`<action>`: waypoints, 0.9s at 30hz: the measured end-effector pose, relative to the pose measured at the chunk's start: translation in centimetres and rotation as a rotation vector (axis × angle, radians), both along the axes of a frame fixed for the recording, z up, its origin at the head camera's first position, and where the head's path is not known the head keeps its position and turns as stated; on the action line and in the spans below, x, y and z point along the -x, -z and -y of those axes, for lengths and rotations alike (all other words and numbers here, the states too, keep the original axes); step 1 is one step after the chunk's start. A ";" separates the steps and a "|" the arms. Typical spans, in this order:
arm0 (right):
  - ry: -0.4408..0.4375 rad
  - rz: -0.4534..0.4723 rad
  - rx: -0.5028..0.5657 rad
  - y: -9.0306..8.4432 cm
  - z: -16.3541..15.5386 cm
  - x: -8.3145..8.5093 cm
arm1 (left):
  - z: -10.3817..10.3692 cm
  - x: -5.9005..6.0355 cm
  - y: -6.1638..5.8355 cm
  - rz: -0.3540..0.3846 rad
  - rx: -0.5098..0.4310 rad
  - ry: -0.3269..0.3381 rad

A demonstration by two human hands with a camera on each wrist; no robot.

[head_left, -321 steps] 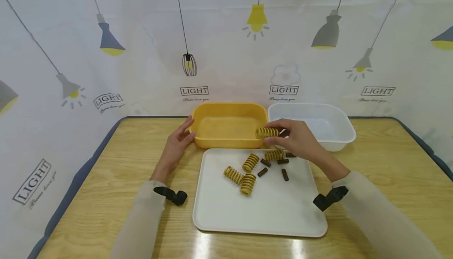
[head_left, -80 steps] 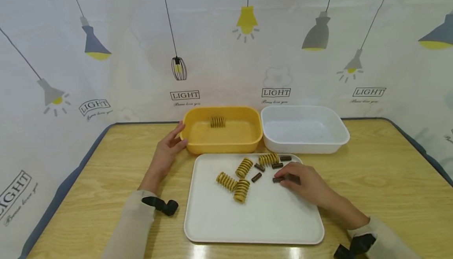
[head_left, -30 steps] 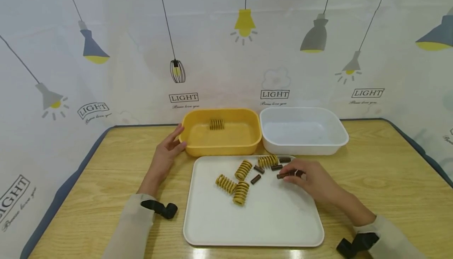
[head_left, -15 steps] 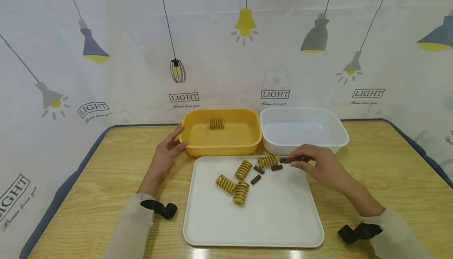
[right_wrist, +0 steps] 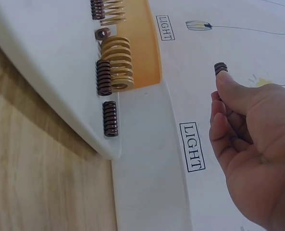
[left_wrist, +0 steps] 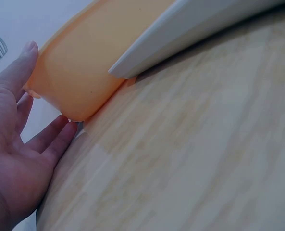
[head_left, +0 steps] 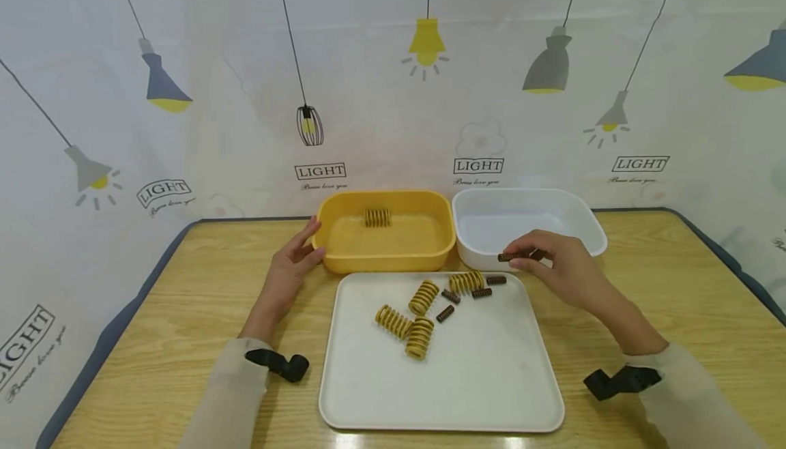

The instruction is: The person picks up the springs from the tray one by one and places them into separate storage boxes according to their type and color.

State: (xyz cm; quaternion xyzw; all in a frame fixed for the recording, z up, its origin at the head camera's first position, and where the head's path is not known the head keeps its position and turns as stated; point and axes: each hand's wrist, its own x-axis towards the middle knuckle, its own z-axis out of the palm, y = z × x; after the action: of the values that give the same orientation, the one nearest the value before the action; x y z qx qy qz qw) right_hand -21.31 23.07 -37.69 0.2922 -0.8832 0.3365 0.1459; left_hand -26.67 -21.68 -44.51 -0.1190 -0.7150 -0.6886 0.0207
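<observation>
Right hand (head_left: 561, 268) raised above the near rim of the white bin (head_left: 586, 227), fingertips pinching a small brown spring (head_left: 512, 256); same pinch seen from the right wrist view, right hand (right_wrist: 250, 144) with thumb and fingers curled on the small brown spring (right_wrist: 220, 69), only one end showing there. Long axis of the spring nearly level in the head view, running from 9 o'clock to 3 o'clock, free end pointing toward 9 o'clock and the other end buried among the fingertips. Slim, dark brown, tightly coiled, far thinner and shorter than the yellow ones. Left hand (head_left: 288, 268) flat and relaxed on the table (head_left: 184, 312), fingers straight, tips touching the left outer wall of the yellow bin (head_left: 430, 213); in the left wrist view, left hand (left_wrist: 17, 144) spread against the yellow bin (left_wrist: 80, 72), gripping nothing. At 7 o'clock from the right hand, white tray (head_left: 460, 381) with four yellow springs (head_left: 422, 297) and four more brown springs (head_left: 482, 293) grouped near its far edge. Inside the yellow bin, toward its far wall, one yellow spring (head_left: 377, 217) lying on its side. White bin just beside the yellow bin, at its 3 o'clock. Behind the table, at 12 o'clock, backdrop (head_left: 393, 94) printed with lamps.
</observation>
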 end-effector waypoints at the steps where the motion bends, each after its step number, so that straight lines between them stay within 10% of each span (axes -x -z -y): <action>1: 0.000 -0.001 -0.004 -0.1 0.0 0.1 | 0.0 0.0 0.0 0.002 0.001 0.000; 27: 0.028 0.050 0.026 -1.1 -0.2 3.3 | -0.5 -1.5 -2.2 0.035 0.008 0.007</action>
State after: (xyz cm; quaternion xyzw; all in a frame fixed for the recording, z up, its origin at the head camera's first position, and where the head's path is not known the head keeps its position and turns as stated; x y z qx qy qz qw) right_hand -24.61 23.26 -36.62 0.2695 -0.8861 0.3532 0.1324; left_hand -25.21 -21.20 -42.28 -0.1096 -0.7177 -0.6877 0.0052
